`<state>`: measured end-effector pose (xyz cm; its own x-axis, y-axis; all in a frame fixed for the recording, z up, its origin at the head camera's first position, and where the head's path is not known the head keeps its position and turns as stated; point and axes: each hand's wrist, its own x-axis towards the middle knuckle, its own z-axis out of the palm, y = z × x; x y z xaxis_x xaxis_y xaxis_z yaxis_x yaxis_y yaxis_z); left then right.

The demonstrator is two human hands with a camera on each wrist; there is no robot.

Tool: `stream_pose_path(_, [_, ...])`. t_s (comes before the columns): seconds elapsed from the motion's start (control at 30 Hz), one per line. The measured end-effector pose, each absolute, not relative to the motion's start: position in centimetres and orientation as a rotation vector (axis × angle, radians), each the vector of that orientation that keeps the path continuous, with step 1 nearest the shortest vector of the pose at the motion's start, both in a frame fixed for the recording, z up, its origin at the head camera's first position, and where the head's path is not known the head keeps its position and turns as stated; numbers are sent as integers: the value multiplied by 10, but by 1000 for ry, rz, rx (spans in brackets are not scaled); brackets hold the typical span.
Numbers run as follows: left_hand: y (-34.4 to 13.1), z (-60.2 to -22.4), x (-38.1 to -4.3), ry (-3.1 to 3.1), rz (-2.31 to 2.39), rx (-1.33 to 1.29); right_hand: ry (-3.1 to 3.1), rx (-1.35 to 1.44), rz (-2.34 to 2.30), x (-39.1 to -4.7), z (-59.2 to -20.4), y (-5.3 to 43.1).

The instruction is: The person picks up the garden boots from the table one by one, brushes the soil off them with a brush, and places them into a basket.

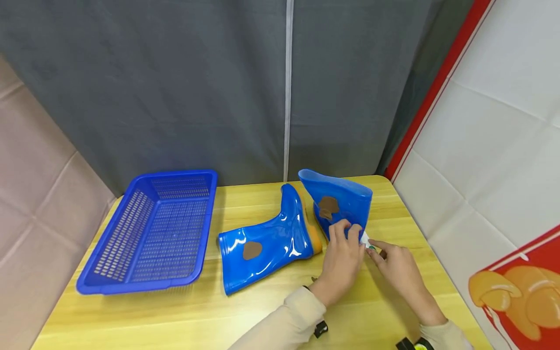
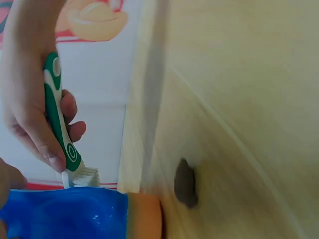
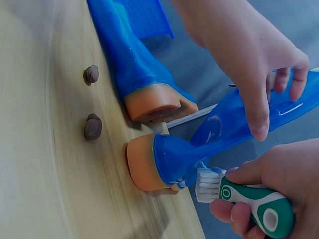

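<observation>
A blue rain boot (image 1: 356, 197) with an orange sole stands at the right of the table, its opening toward the back and a brown patch (image 1: 329, 206) on its shaft. My left hand (image 1: 343, 260) grips the shaft, thumb on one side in the right wrist view. In my right hand (image 1: 395, 267) is a small green-and-white scrub brush (image 3: 256, 201), held by its handle. Its white bristles (image 3: 208, 185) are right at the boot's ankle. The second blue boot (image 1: 267, 243) lies on its side to the left, with another brown patch (image 1: 252, 250).
A blue plastic basket (image 1: 146, 233) stands on the left of the wooden table (image 1: 175, 316). Small brown lumps (image 3: 92, 127) lie near the boots' soles. A grey curtain (image 1: 175, 97) hangs behind, and a white panel (image 1: 481, 146) borders the right side.
</observation>
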<state>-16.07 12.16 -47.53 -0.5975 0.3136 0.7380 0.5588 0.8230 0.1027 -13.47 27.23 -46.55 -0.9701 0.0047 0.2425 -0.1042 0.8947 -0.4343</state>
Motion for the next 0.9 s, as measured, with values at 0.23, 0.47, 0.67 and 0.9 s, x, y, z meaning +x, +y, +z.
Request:
stream_pose_path(0.23, [123,-476,-168,-2279,-757,-562,-2831,58,670,-136,-464,272])
stream_pose_path(0.47, [123,-476,-166,-2245,-961,-544,-2856,61,680,-135,-465,270])
stream_pose_path(0.67, [120,-469,-168,-2239,-1208,-558,-2835,27,697,-135,-462,274])
stream_pose_path(0.9, [117,-464,-180,-2171,-1410,-588,-2776,25,690,-135,-458,284])
